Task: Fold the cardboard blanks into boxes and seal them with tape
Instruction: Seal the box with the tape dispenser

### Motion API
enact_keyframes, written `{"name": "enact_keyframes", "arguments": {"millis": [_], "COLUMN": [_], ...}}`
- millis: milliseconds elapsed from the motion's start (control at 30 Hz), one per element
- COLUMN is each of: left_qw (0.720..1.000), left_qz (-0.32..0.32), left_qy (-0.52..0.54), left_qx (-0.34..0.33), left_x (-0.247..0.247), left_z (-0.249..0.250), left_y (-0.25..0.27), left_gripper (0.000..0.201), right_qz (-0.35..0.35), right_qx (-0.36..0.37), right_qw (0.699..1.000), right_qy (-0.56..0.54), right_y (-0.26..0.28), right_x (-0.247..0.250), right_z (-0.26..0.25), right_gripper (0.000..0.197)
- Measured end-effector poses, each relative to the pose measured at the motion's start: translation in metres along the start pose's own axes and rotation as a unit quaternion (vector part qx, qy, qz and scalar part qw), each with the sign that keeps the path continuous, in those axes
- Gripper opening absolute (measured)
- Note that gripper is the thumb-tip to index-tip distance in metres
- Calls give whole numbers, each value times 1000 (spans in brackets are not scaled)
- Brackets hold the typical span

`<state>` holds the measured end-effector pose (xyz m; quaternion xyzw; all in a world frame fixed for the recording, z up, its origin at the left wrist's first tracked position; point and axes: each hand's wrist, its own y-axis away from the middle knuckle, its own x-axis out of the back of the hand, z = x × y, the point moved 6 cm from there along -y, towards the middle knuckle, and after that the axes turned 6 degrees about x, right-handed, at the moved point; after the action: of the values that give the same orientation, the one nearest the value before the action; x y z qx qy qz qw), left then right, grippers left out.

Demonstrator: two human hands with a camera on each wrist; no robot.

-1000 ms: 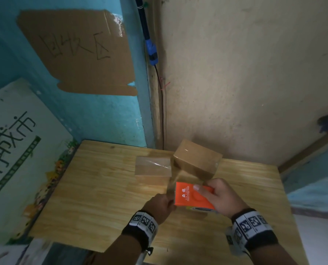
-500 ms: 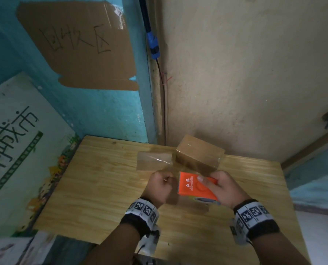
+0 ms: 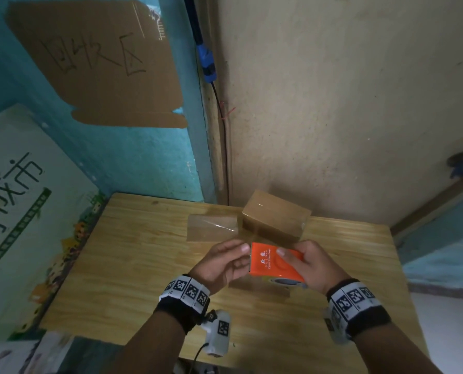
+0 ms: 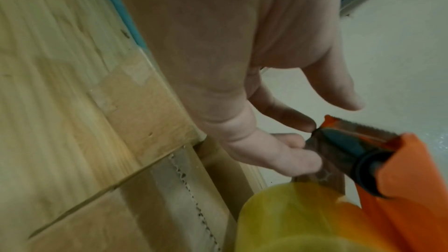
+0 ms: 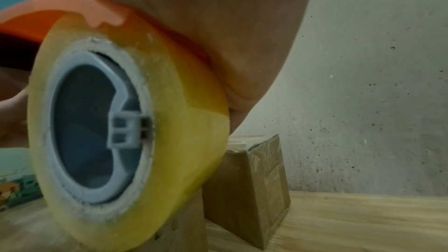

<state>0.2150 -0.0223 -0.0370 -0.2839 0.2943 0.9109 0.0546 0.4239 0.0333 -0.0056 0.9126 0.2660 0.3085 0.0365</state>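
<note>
Left hand (image 4: 242, 64) fingers (image 4: 288, 158) pinch the tape end (image 4: 315, 152) right at the serrated cutter of the orange tape dispenser (image 3: 275, 263). Right hand (image 3: 314, 265) wraps the dispenser, yellowish tape roll (image 5: 135, 133) underneath. Unsealed box (image 3: 257, 288) directly below both hands on the surface (image 3: 117, 265); two taped boxes (image 3: 276, 215) just beyond the fingers, near the wall.

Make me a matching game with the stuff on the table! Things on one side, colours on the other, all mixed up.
Things:
1. tape dispenser
2. tape roll
3. sealed box
4. wristbands

Colours:
A. brown
B. black and white squares
C. orange
D. yellowish

Pairs: 1-C, 2-D, 3-A, 4-B
</note>
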Motion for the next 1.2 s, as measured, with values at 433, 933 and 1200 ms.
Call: {"name": "enact_keyframes", "arguments": {"millis": [433, 933, 1200], "left_qw": [997, 985, 987], "left_qz": [10, 82, 156], "left_qy": [76, 121, -5], "left_qx": [20, 90, 27], "left_x": [15, 28, 29], "left_z": [-27, -33, -19], "left_y": [-8, -8, -2], "left_gripper": [62, 42, 53], "right_qz": [1, -14, -27], "right_qx": [26, 23, 31], "right_qw": [999, 1000, 999], "right_qy": [19, 6, 12], "right_y": [-2, 0, -2], "right_x": [-3, -4, -4], "right_z": [0, -5, -7], "right_gripper": [104, 91, 102]}}
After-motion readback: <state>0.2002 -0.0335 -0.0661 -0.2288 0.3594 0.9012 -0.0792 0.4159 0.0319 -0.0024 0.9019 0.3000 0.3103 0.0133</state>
